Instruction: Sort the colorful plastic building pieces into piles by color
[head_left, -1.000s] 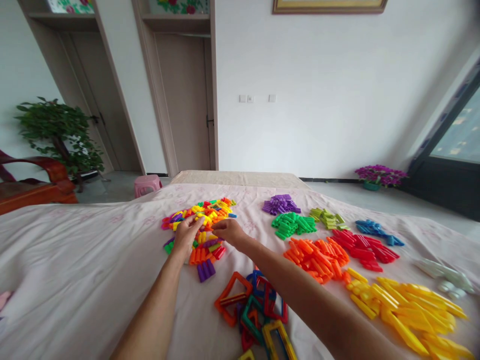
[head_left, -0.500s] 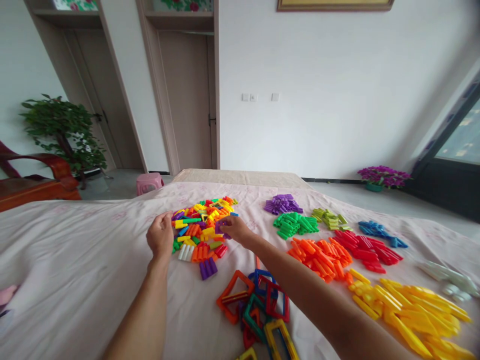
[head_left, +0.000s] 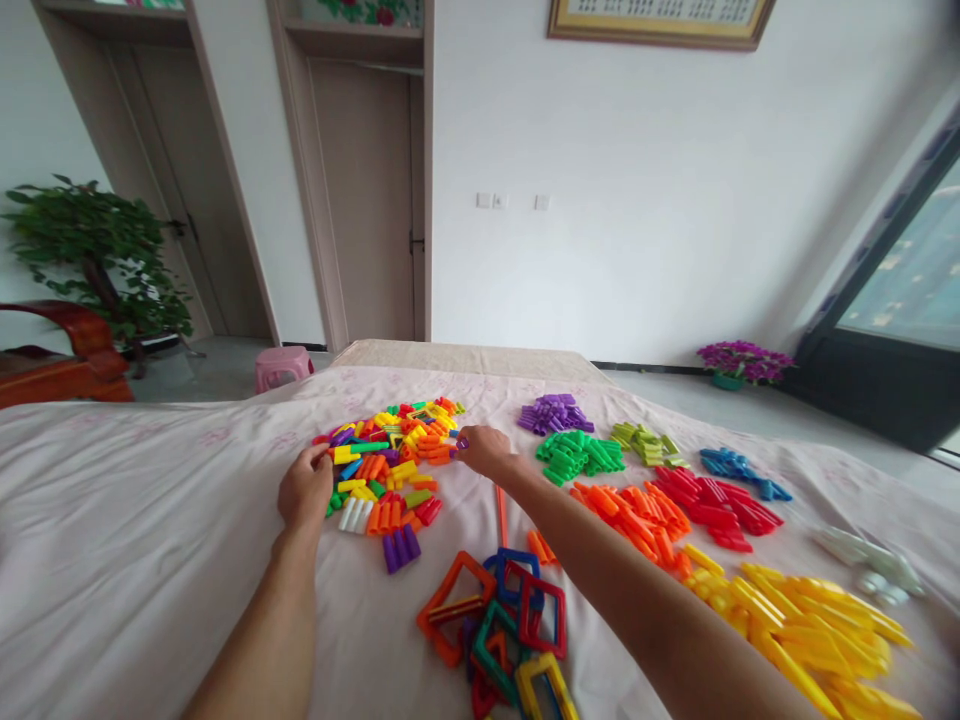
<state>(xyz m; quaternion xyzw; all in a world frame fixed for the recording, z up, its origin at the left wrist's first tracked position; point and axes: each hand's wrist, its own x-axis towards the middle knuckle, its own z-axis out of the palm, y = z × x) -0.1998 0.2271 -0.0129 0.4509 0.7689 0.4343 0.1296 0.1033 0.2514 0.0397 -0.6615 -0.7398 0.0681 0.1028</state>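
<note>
A mixed pile of coloured plastic building pieces [head_left: 390, 465] lies on the cloth-covered surface. My left hand [head_left: 306, 485] is at the pile's left edge, its fingers closed beside an orange and yellow piece [head_left: 343, 454]; what they pinch, if anything, is hidden. Just right of the pile, my right hand [head_left: 486, 450] grips a small purple building piece [head_left: 462, 443], mostly covered by the fingers. A row of purple pieces [head_left: 401, 549] and a row of white ones [head_left: 355, 515] lie at the pile's near side.
Single-colour heaps lie to the right: purple [head_left: 555, 413], green [head_left: 579, 456], lime [head_left: 648, 443], blue [head_left: 742, 472], red [head_left: 716, 505], orange [head_left: 637, 515], yellow [head_left: 802, 630] and whitish pieces [head_left: 870, 560]. Square frame pieces [head_left: 499, 620] lie in front, under my right forearm's left side.
My right hand has moved right, away from the mixed pile, with the purple building piece in its fingers. My left hand stays at the pile's left edge. The view has shifted slightly.
</note>
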